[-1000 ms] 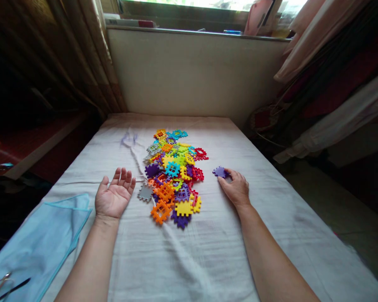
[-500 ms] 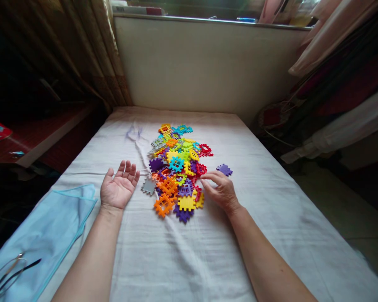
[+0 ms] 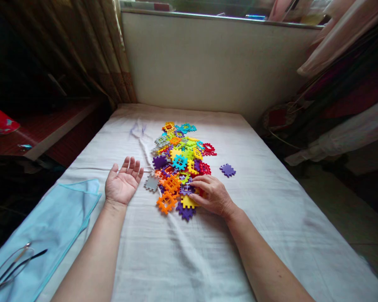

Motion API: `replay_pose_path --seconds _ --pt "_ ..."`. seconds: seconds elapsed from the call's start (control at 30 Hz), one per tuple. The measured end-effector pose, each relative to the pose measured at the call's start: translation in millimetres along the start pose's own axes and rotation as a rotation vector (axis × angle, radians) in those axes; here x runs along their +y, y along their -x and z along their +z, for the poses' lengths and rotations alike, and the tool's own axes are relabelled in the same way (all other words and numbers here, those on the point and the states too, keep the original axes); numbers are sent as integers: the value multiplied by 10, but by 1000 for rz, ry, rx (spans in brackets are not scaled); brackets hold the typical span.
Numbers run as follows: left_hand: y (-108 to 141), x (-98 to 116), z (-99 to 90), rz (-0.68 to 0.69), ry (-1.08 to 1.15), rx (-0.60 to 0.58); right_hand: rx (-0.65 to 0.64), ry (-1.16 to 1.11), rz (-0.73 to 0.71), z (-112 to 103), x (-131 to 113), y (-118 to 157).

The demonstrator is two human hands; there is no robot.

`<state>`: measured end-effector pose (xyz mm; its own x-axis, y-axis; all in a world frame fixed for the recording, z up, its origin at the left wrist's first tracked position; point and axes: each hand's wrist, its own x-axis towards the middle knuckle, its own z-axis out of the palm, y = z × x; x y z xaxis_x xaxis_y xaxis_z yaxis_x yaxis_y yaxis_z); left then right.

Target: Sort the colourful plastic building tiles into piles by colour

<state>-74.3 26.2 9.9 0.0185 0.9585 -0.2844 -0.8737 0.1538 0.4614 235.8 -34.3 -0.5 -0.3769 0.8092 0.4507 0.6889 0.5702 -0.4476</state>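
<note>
A heap of colourful notched plastic pieces lies on the white sheet, with orange pieces point(image 3: 166, 203) at its near left and a yellow piece point(image 3: 188, 202) at its near right. My left hand point(image 3: 123, 183) rests palm up to the left of the heap, fingers apart and holding nothing; a grey piece point(image 3: 151, 183) is nearest to it. Over the right side of the heap, my right hand point(image 3: 211, 195) has its thumb and fingers apart around a purple window piece point(image 3: 186, 187). A lone purple piece point(image 3: 227, 170) lies to the right of the heap.
A light blue cloth point(image 3: 53, 235) with eyeglasses point(image 3: 14, 272) on it lies at the left. The white sheet point(image 3: 271, 209) ends at a pale wall point(image 3: 208, 63). Curtains hang at the left, fabrics at the right. A red object point(image 3: 0, 121) stands on the side table.
My right hand has moved left from beside the heap onto its right part, over the purple and yellow pieces. My left hand stays palm up. The view has shifted slightly.
</note>
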Motion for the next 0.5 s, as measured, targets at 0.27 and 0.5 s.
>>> replay_pose_path --seconds 0.27,0.5 --pt "5 2 11 -5 20 -5 -111 -175 195 -413 217 43" --pt "-3 -1 -1 -8 17 -10 352 123 483 -567 700 249"
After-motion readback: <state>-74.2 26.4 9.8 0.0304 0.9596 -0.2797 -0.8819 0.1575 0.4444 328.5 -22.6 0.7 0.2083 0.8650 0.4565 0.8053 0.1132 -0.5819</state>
